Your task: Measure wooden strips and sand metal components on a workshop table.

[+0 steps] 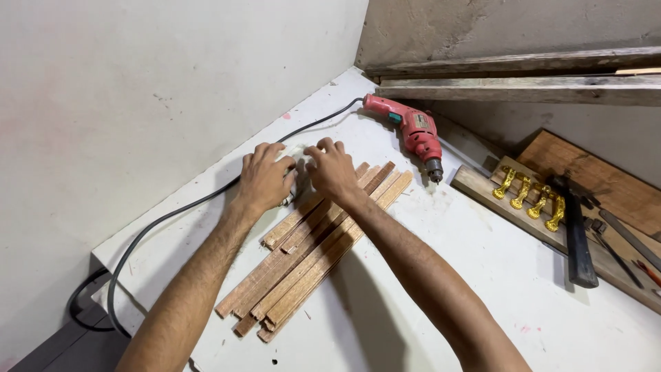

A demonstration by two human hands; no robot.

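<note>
Several thin brown wooden strips (310,258) lie side by side on a white table (482,275), running from near left to far right. My left hand (265,179) and my right hand (332,169) rest close together at the far end of the strips, fingers curled around a small whitish object (297,151) that is mostly hidden between them. What that object is cannot be made out.
A red electric drill (413,131) lies just beyond the strips, its black cord (172,217) trailing left off the table edge. On the right sit a board with gold-coloured handles (530,196), a black-handled hammer (575,231) and other tools. Planks (516,86) lean at the back wall.
</note>
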